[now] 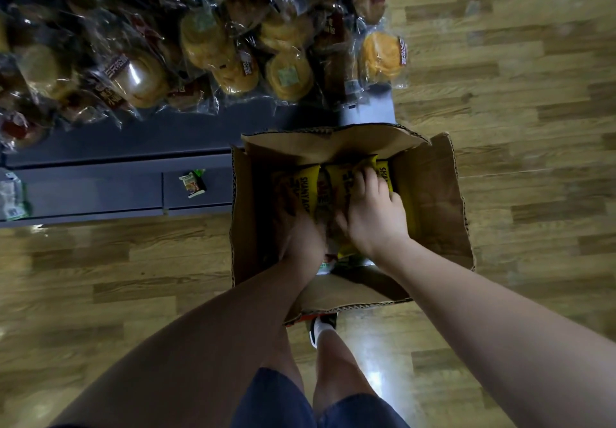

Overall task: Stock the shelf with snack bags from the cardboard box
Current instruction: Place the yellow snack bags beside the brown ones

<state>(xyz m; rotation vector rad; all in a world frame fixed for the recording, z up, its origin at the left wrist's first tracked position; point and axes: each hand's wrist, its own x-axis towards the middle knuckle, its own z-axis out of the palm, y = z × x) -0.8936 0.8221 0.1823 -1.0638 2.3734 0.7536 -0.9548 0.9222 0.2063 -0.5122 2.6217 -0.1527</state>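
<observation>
Both hands reached into the cardboard box (pixel 430 194), right hand (pixel 373 214) fingers (pixel 361 179) grasping yellow snack bags (pixel 308 181), left hand (pixel 300 231) fingers hidden, grip indeterminable, presumably gathering stock.

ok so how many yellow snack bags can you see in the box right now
3 show: one at the left, one in the middle under the right hand, one at the right. More may lie hidden beneath the hands.

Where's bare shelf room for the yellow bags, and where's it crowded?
Free: dark shelf strip between the bread packets and the cardboard box; lower ledge beside a small green packet. Crowded: the upper bread pile and inside the box, both hands there.
</observation>
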